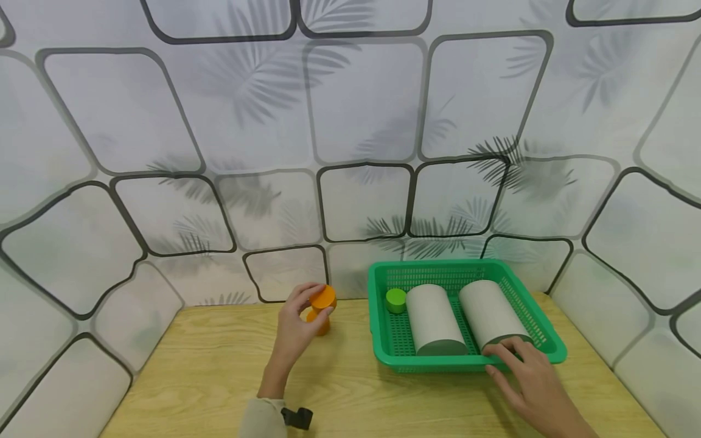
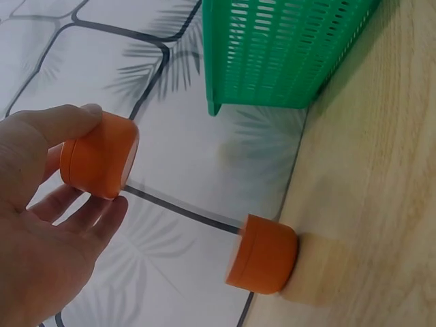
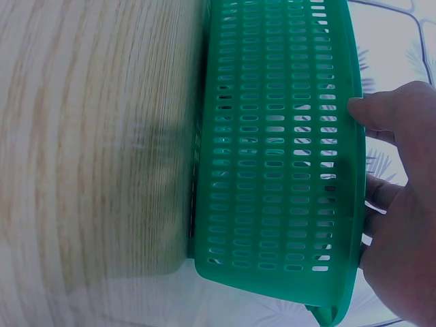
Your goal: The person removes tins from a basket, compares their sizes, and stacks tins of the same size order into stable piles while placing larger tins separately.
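My left hand (image 1: 296,325) pinches a small orange round jar (image 2: 102,155) between thumb and fingers, off the table. A second orange jar (image 2: 264,255) stands on the table below it, apart from it in the left wrist view. To the right is a green plastic basket (image 1: 438,365) with slotted walls. My right hand (image 1: 528,377) grips its front rim near the right corner, thumb outside and fingers over the edge. Inside the basket lie two white cylinders, a left one (image 1: 435,319) and a right one (image 1: 493,313), beside a small green round jar (image 1: 396,300).
The light wood table (image 1: 219,365) carries everything. A patterned cloth or panel wall (image 1: 361,201) rises behind and at both sides, close to the basket's back. A dark strap piece (image 1: 297,418) sits at my left wrist.
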Demonstrator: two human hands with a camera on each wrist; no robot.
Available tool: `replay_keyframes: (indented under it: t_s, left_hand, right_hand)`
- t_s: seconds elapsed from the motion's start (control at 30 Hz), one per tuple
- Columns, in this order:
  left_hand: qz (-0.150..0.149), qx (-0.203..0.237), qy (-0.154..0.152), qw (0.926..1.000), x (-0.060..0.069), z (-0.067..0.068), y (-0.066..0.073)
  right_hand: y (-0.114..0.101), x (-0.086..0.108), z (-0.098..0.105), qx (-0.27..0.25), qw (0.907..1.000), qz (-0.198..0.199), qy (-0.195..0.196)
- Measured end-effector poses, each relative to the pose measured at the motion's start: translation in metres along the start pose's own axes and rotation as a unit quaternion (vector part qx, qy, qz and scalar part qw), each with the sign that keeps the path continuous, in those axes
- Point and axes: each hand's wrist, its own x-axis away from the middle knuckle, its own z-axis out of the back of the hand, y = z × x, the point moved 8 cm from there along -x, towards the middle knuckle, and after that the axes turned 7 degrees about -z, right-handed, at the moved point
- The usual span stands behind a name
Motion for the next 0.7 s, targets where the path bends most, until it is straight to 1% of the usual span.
replay_keyframes:
  t_s: [0.1,0.2,0.33,0.43,0.6,0.7]
  left_hand:
    - [0.012,0.006,0.013,0.9998,0.002,0.003,-0.005]
    - [0.036,0.027,0.026,0.9986,0.004,0.004,-0.015]
    - [0.044,0.050,0.044,0.9968,0.012,0.002,-0.044]
    - [0.044,0.052,0.050,0.9964,0.018,0.001,-0.065]
    - [0.062,0.037,0.059,0.9956,0.023,0.000,-0.077]
    - [0.070,0.019,0.068,0.9951,0.026,0.000,-0.077]
  right_hand:
    - [0.000,0.000,-0.001,0.001,1.0000,-0.004,-0.002]
    - [0.000,0.000,-0.001,0.001,1.0000,-0.007,-0.005]
    - [0.000,0.001,-0.001,-0.001,1.0000,-0.008,-0.005]
    - [0.000,0.000,0.000,0.000,0.9999,-0.011,-0.006]
    - [0.001,0.000,-0.001,0.001,0.9999,-0.012,-0.008]
    - [0.001,0.001,-0.001,-0.003,0.9999,-0.013,-0.007]
